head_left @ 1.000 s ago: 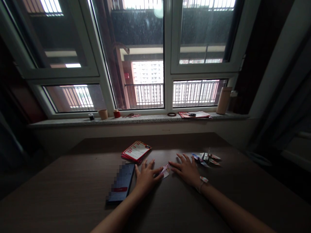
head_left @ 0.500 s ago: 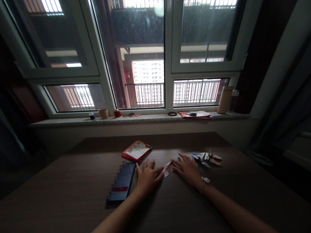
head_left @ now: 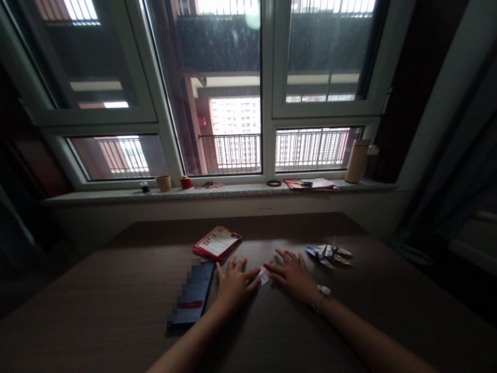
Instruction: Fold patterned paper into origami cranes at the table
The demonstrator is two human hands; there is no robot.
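A small folded piece of patterned paper (head_left: 264, 276) lies on the table between my two hands. My left hand (head_left: 234, 284) holds its left edge with thumb and index finger, the other fingers spread on the tabletop. From the other side my right hand (head_left: 294, 277) has thumb and index finger at the paper's upper right corner, its remaining fingers stretched out. A bracelet (head_left: 320, 298) circles my right wrist. Beside my left hand lies a dark phone (head_left: 194, 296), partly pixelated. Several folded paper pieces (head_left: 329, 255) sit in a cluster right of my right hand.
A stack of red-edged printed cards (head_left: 218, 242) lies behind the phone on the brown table (head_left: 116, 280). Along the windowsill (head_left: 233, 191) stand a paper cup (head_left: 163, 183), a red spool (head_left: 186, 182) and a tan flask (head_left: 357, 161). Scissors (head_left: 306, 184) rest on papers there.
My right hand has moved slightly left, closer to my left hand, and its fingers now cover more of the paper. Less of the paper shows. The view has shifted a little.
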